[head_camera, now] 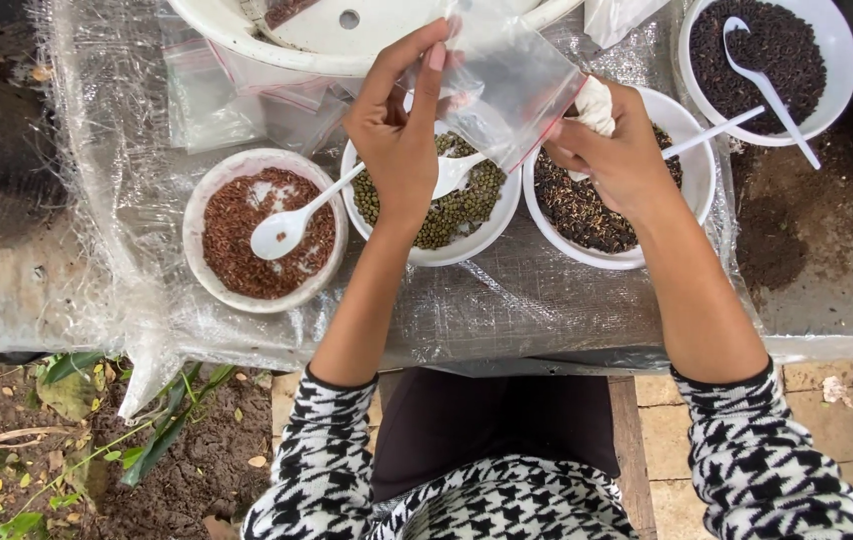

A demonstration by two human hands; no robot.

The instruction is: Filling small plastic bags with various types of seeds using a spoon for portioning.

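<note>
— What do we have in hand?
— Our left hand (399,135) and right hand (615,150) each pinch an edge of a clear bag (507,85), holding it up between them; the right grip also clenches a white wad (595,103).
— And below?
— Under the left grip, a bowl of green seeds (457,212) with a spoon (454,172); under the right, a bowl of dark seeds (579,212). Left of both, a bowl of red grains (247,235) on the table (537,300).
</note>
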